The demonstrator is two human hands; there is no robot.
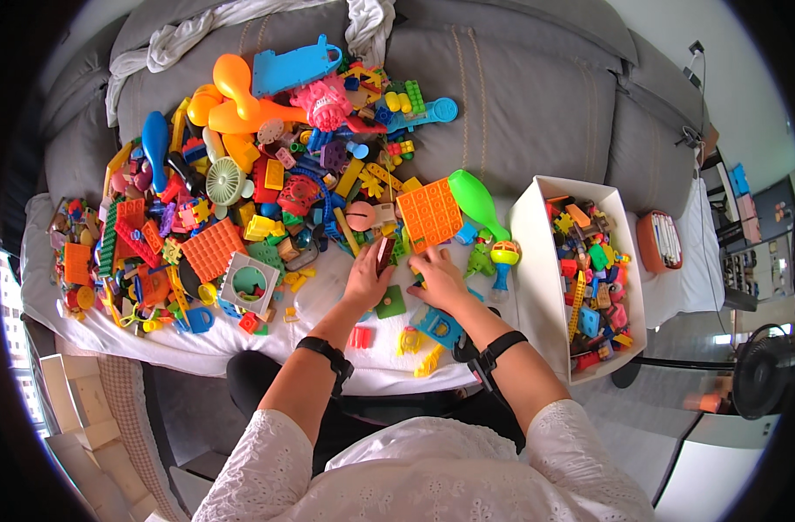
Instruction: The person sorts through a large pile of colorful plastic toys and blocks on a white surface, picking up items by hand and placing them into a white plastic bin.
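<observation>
My left hand (367, 280) is closed on a dark red, narrow block (385, 252) at the front edge of the toy pile. Close beside it, my right hand (441, 278) has its fingers bent down among small pieces; whatever they grip is mostly hidden. Just beyond the right hand lies an orange square studded plate (429, 214), with a green bowling pin (477, 204) leaning at its right. Below and between the hands is a flat green square piece (391, 301). A blue toy piece (437, 325) rests under my right wrist.
A big heap of mixed toys (267, 191) spreads across the white-covered seat on the left. At the right stands a white box (534, 287) holding many small bricks, with an orange-red bin (659, 241) beyond it. A grey sofa back (510, 104) rises behind.
</observation>
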